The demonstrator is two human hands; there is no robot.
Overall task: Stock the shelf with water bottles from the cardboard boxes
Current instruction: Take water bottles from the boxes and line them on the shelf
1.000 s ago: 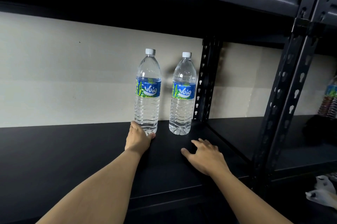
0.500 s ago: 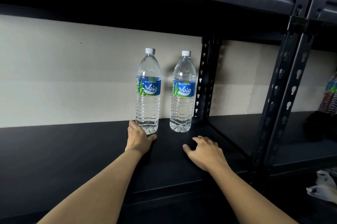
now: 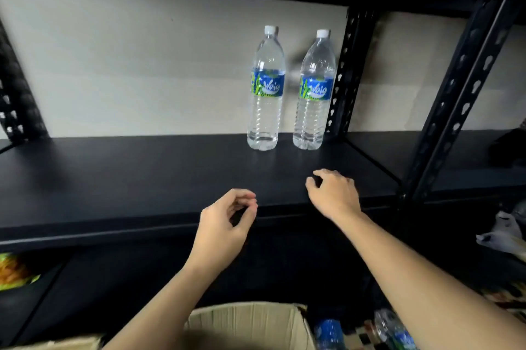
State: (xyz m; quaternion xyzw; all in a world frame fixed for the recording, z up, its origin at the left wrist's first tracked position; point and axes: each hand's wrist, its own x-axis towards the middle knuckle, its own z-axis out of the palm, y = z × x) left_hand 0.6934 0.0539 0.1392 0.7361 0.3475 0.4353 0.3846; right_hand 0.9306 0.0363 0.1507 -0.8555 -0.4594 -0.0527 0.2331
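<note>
**Stocking barely begun: two bottles on a wide, dark shelf**

A black metal shelf (image 3: 142, 178) fills most of the view, its board running from left to right in front of a pale wall (image 3: 142, 59). Nearly all of that board is bare.

Below the shelf, at the bottom edge of the view, the open flap of a cardboard box (image 3: 244, 324) shows. Its inside cannot be seen. Just to its right lie more bottles (image 3: 330, 332), blurred, with blue labels.

At the back of the shelf two tall clear water bottles stand upright with white caps on. The left bottle (image 3: 266, 93) and the right bottle (image 3: 313, 99) stand near each other without touching, and the right one is just beside a rear upright post (image 3: 343, 73).

The person's left hand (image 3: 225, 224) hangs in front of the shelf edge, fingers loosely curled and holding nothing. The right hand (image 3: 333, 193) is over the front of the board, fingers bent and also empty. Whether it touches the board cannot be told.

By the look of it the job is at an early stage, with two bottles placed and most still to come from below.
</note>
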